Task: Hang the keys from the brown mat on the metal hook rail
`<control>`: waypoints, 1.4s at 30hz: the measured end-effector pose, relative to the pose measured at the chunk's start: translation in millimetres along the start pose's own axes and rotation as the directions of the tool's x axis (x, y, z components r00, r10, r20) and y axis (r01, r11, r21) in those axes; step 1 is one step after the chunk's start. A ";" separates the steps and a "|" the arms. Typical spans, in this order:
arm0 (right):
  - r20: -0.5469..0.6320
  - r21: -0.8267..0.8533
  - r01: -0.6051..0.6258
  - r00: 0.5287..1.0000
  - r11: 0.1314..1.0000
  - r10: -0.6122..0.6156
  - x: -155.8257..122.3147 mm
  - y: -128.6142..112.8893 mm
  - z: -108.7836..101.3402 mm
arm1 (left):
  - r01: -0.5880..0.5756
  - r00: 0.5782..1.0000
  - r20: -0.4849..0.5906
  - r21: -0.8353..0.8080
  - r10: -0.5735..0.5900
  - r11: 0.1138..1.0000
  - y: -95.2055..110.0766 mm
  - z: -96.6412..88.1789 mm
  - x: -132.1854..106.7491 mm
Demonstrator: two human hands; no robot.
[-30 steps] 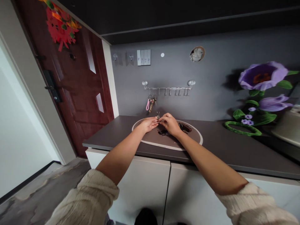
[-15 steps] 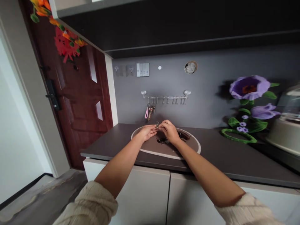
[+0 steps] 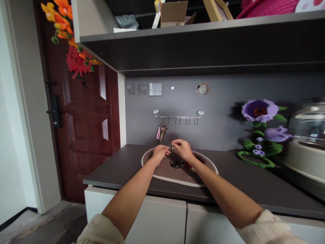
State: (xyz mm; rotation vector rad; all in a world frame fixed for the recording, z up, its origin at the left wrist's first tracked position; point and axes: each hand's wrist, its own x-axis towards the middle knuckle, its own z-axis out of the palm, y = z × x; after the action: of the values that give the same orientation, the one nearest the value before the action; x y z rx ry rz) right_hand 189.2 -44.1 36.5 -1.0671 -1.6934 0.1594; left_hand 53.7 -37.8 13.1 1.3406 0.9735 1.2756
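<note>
Above the oval mat (image 3: 162, 174), my two hands meet around a small metal key ring (image 3: 172, 147). My right hand (image 3: 183, 149) pinches the ring from above, its fingertips bent down. From the other side my left hand (image 3: 160, 153) closes thumb and fingers at the ring's edge; the exact part it grips is too small to tell. On the mat, below my right hand, lies a dark bunch of keys (image 3: 177, 164) with something red beside it. My right forearm partly hides a dark brown item (image 3: 200, 158) at the mat's right.
A clear hook rail (image 3: 177, 117) on the grey wall carries keys with a pink strap (image 3: 158, 133). Purple felt flowers (image 3: 260, 111) and a domed appliance (image 3: 304, 149) stand to the right. An overhanging shelf (image 3: 193, 51) is above; a dark red door (image 3: 83, 145) is left.
My view has tilted up, bringing items on the shelf into sight. My right hand has lifted slightly off my left, and the ring now shows between my fingertips.
</note>
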 end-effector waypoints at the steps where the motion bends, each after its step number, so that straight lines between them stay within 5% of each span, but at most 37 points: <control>1: 0.006 0.014 -0.005 1.000 1.000 0.005 4.5 -0.4 0.7 | -0.028 0.998 -0.051 0.022 0.029 0.999 0.5 0.1 0.4; 13: -0.065 0.155 -0.081 0.994 0.985 0.092 87.9 -8.2 8.7 | -0.182 0.949 -0.198 0.291 0.245 0.939 -19.8 -7.4 23.8; 21: -0.147 -0.086 -0.089 0.986 0.992 0.075 131.2 -7.6 21.7 | -0.153 0.936 -0.216 0.463 0.279 0.873 -29.0 -9.0 32.3; 34: -0.186 -0.409 -0.164 0.978 0.898 0.093 135.4 -22.0 26.0 | -0.141 0.941 -0.196 0.517 0.277 0.844 -31.1 -8.6 32.2; 42: -0.177 -0.416 -0.179 0.978 0.892 0.113 126.7 -17.6 29.0 | -0.127 0.947 -0.200 0.489 0.252 0.863 -31.5 -8.7 33.7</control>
State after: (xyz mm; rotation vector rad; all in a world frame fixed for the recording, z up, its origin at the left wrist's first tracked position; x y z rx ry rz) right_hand 152.6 46.7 123.8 -1.4986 -1.5463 -0.2073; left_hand 51.7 1.7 -12.2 1.7064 1.4312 1.4463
